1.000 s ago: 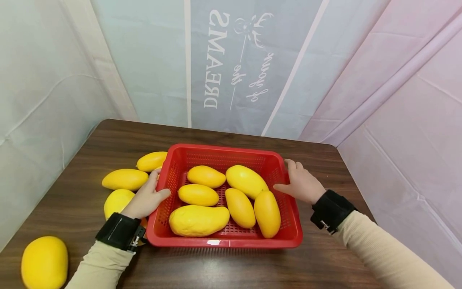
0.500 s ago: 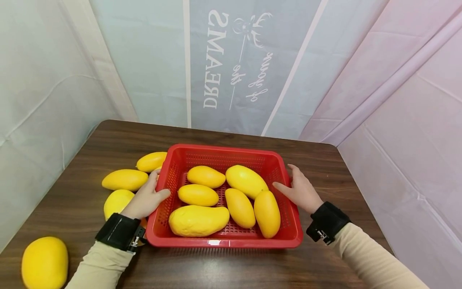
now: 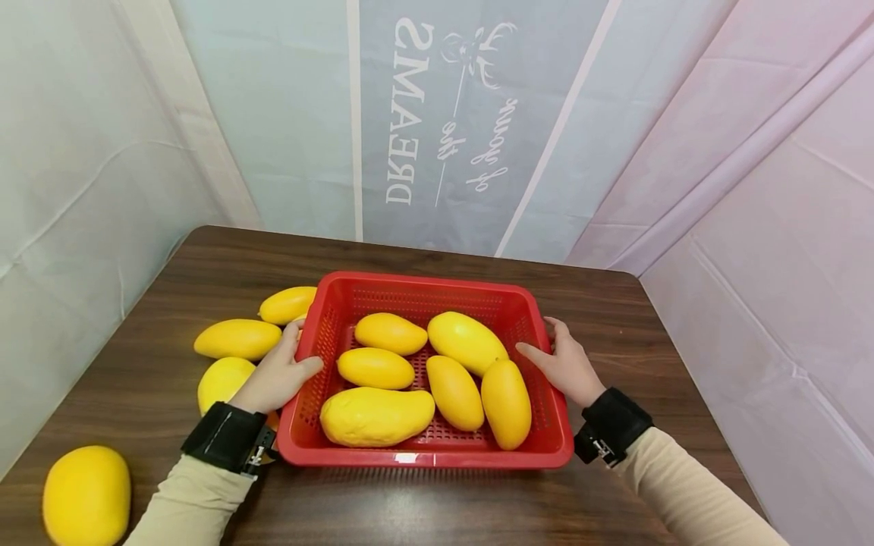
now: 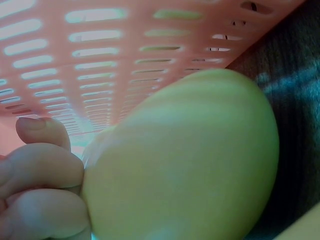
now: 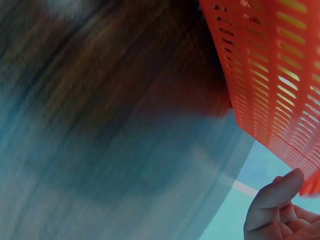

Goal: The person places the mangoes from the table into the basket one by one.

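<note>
A red perforated plastic basket (image 3: 478, 458) stands on the table in the head view, with several yellow mangoes inside, among them a large bumpy one (image 3: 377, 417) along the front. My left hand (image 3: 273, 379) grips the left rim, thumb over the inner side. In the left wrist view its curled fingers (image 4: 42, 170) lie outside the basket wall, beside a loose mango (image 4: 190, 160). The right rim is held by my right hand (image 3: 570, 370), thumb inside and fingers curled around the outside. The right wrist view shows a curled finger (image 5: 277, 192) near the rim.
Several loose mangoes, one of them an elongated mango (image 3: 237, 339), lie left of the basket, partly hidden by the left hand. A rounder mango (image 3: 86, 495) sits at the near left. The dark wooden table (image 3: 635, 349) meets hanging cloth (image 3: 293, 152) at its back and sides.
My right hand has come closer in at the basket's right side, its fingers curling around the rim. The left hand and the basket have stayed where they were.
</note>
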The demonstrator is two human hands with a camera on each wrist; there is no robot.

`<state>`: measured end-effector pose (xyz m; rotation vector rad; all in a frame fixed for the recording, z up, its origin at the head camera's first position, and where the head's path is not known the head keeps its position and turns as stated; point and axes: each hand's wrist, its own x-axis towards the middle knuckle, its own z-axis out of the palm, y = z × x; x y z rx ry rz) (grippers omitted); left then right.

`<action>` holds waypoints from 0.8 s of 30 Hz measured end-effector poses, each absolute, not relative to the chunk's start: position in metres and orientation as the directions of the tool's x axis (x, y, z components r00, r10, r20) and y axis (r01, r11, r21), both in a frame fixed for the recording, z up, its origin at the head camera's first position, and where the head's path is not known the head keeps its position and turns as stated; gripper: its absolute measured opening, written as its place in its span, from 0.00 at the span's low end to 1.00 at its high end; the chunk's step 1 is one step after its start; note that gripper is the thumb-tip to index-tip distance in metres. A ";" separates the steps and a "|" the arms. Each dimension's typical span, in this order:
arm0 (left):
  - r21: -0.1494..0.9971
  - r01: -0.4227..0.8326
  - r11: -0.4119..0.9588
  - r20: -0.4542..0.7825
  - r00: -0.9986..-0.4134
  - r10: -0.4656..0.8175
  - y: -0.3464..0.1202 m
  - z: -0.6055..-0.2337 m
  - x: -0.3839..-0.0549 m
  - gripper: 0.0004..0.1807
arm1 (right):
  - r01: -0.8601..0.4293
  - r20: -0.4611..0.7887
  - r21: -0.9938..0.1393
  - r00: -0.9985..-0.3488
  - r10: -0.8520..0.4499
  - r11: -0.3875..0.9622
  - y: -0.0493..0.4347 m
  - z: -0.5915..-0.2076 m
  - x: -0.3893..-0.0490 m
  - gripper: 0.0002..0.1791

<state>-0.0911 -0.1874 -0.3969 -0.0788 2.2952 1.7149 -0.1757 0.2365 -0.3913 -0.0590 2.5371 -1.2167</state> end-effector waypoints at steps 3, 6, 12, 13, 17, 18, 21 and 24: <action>0.932 -0.205 0.299 -0.249 -0.961 0.116 -0.188 -0.396 -0.091 0.40 | 0.149 -0.301 -0.782 -0.941 -0.157 0.605 0.235 -0.395 -0.176 0.48; 0.932 -0.204 0.300 -0.247 -0.962 0.115 -0.189 -0.395 -0.091 0.40 | 0.190 -0.323 -0.799 -0.936 -0.141 0.570 0.234 -0.398 -0.177 0.46; 0.931 -0.212 0.296 -0.253 -0.962 0.107 -0.188 -0.394 -0.089 0.40 | 0.195 -0.310 -0.832 -0.940 -0.144 0.520 0.233 -0.401 -0.178 0.42; 0.931 -0.214 0.296 -0.254 -0.962 0.104 -0.188 -0.394 -0.089 0.40 | 0.188 -0.301 -0.836 -0.942 -0.146 0.515 0.233 -0.401 -0.178 0.41; 0.923 -0.220 0.315 -0.259 -0.962 0.088 -0.186 -0.392 -0.088 0.40 | 0.144 -0.261 -0.851 -0.950 -0.169 0.505 0.233 -0.400 -0.177 0.38; 0.918 -0.224 0.327 -0.263 -0.961 0.080 -0.186 -0.391 -0.088 0.39 | 0.133 -0.253 -0.852 -0.951 -0.176 0.506 0.233 -0.399 -0.177 0.37; 0.896 -0.242 0.372 -0.282 -0.958 0.054 -0.184 -0.388 -0.088 0.39 | 0.115 -0.244 -0.845 -0.952 -0.185 0.523 0.233 -0.397 -0.177 0.36; 0.859 -0.258 0.442 -0.295 -0.955 0.016 -0.183 -0.384 -0.087 0.38 | 0.117 -0.253 -0.834 -0.949 -0.186 0.540 0.233 -0.395 -0.177 0.37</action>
